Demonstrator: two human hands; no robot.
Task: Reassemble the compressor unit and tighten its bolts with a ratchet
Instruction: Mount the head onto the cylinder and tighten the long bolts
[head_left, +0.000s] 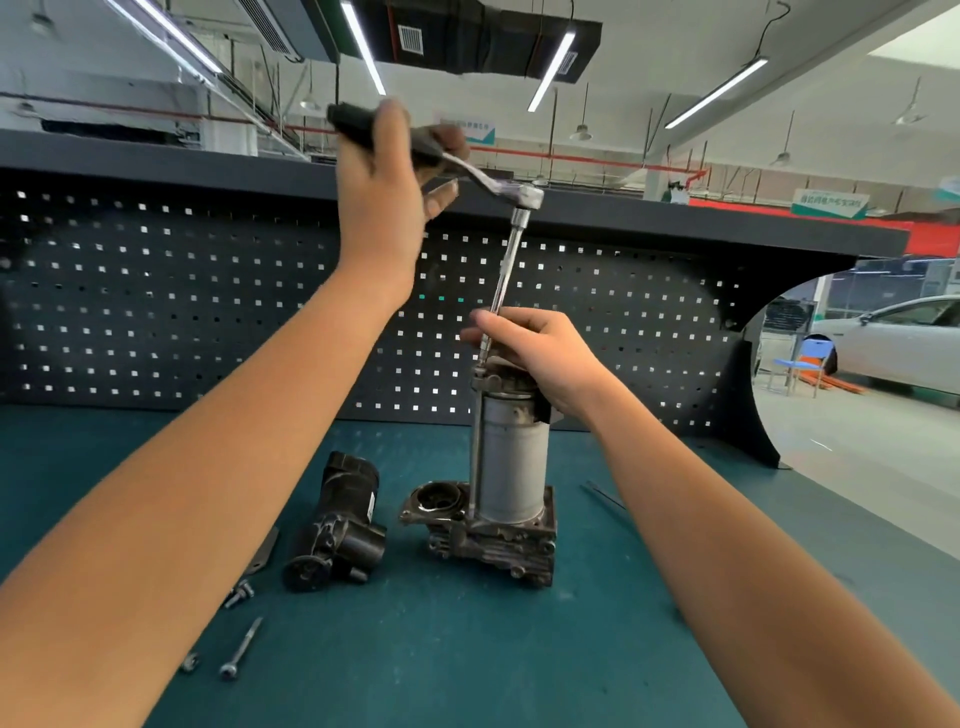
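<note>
Gripping ratchet (523, 196) handle, left fingers (448, 139) curled | right fingers (500, 323) pinch extension (506, 265) above compressor (511, 457)

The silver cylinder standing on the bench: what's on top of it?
A dark end cap, with the extension bar meeting its left edge. The right hand, gripping that bar, hides the rest.

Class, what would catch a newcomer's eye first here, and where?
The left hand grips a ratchet raised high at centre, its long extension running down to the upright compressor, where the right hand holds that extension. Left of the compressor, a black part and loose bolts lie on the green mat.
</note>
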